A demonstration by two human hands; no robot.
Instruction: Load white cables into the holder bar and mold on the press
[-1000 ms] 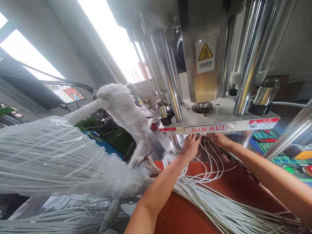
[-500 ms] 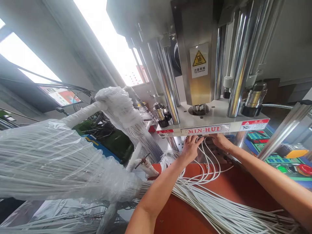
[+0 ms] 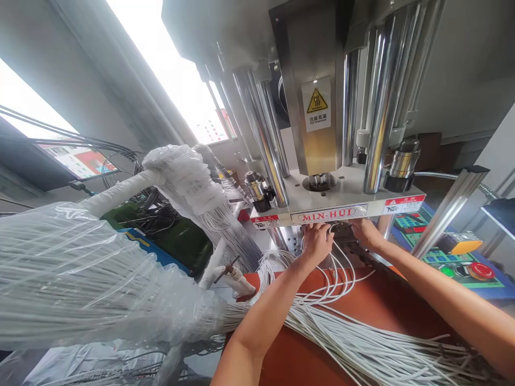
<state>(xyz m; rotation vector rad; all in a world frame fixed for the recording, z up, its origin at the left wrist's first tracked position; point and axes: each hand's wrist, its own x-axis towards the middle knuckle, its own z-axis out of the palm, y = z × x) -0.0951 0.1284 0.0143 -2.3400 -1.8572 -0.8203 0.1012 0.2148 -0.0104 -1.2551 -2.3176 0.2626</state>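
My left hand reaches under the front edge of the machine's steel plate, fingers bent and close together. White cables rise in loops to the spot by its thumb; what its fingertips grip is hidden. On the other side of those cable ends, my right hand also reaches beneath the plate. Its fingertips are out of sight against dark metal parts. Above, the moulding machine's brass-coloured nozzle block stands over a round hole in the plate. A large bundle of white cables lies below my arms on the red-brown table.
At left, plastic-wrapped cable bundles hang on a wrapped frame. Steel columns flank the nozzle block. To the right are a control panel with a red button and a metal post.
The whole view has shifted, so the machine sits a little farther left in the picture. Both hands stay under the plate, with only slight movement of the fingers.
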